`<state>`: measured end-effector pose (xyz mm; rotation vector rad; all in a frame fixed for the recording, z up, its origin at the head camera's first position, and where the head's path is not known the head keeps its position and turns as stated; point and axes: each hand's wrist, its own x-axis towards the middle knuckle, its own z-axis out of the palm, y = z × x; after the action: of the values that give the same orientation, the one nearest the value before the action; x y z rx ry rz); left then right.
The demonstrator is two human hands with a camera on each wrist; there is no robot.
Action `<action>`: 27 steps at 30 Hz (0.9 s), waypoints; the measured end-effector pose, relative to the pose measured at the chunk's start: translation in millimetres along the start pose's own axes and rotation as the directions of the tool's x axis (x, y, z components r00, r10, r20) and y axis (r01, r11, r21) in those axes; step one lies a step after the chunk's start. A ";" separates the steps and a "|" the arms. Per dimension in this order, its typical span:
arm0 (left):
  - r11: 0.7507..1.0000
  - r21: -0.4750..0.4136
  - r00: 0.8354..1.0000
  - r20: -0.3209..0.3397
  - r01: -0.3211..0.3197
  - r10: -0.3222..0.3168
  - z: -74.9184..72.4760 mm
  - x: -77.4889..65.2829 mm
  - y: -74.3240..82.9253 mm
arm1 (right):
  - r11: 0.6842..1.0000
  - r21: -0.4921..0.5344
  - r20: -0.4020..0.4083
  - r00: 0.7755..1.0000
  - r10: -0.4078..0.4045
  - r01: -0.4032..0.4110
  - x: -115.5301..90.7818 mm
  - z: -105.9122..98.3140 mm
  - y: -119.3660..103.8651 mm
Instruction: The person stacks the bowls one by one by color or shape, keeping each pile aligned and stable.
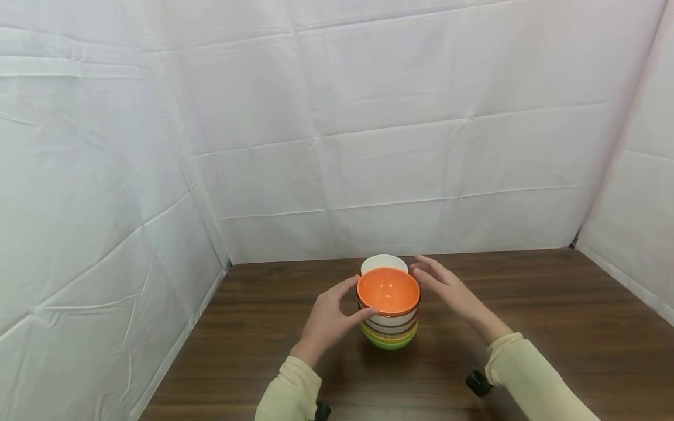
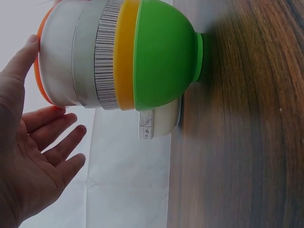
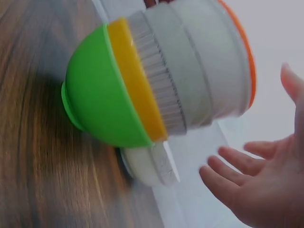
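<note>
A stack of nested bowls stands upright on the table. Lowest is a green bowl (image 2: 164, 57), then a yellow one (image 2: 126, 57), one with thin dark stripes (image 2: 107, 61) and pale ones (image 2: 59, 66) above. An orange bowl (image 1: 388, 289) shows its inside at the top. My left hand (image 1: 329, 318) is at the stack's left, thumb and index fingertip right at the upper rims, other fingers loosely spread. On the other side my right hand (image 1: 450, 289) stands apart from the bowls with relaxed fingers, a gap showing in the right wrist view.
Directly behind the stack sits a separate white bowl (image 1: 383, 262) with a patterned band near its rim. The dark wooden table (image 1: 253, 327) meets white cloth walls (image 1: 389, 164) at the back and both sides.
</note>
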<state>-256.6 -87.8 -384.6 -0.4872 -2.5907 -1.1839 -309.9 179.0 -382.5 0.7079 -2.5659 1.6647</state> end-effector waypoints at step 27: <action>0.984 -0.177 0.999 0.040 0.021 -0.014 10.5 -7.3 -0.3 | 0.987 -0.110 0.012 0.992 0.123 -0.121 62.5 24.8 41.3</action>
<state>-250.9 -81.4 -394.1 -0.5295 -2.5383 -1.4333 -375.4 148.4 -414.1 0.5745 -2.7400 1.5402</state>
